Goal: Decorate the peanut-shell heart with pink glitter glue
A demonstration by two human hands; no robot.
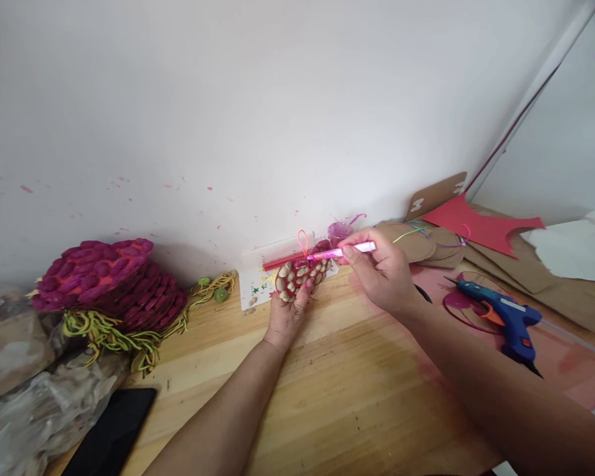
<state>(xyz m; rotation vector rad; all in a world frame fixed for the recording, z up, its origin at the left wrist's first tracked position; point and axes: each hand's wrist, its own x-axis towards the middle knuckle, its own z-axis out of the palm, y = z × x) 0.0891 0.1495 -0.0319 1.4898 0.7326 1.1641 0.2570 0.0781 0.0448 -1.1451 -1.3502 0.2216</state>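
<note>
My left hand [288, 316] is closed around the lower edge of a round red piece covered in pale nutshells [290, 281]. Some shells along its upper side are painted magenta, and an orange-pink string loop [303, 241] rises from its top. Between the thumb and fingers of my right hand [377, 268] is a slim paintbrush [344, 251] with a white, pink-stained handle. Its tip touches the top of the shell piece, by the loop. Just behind stands a small paint cup [340, 231] smeared with magenta.
At left are stacked magenta shell pieces [94, 274] with yellow-green yarn, plastic bags [54, 416] and a black phone [112, 433]. A blue glue gun [506, 314], brown cardboard pieces [506, 271] and red paper [480, 225] lie at right. The paint-spotted wall [277, 119] rises behind.
</note>
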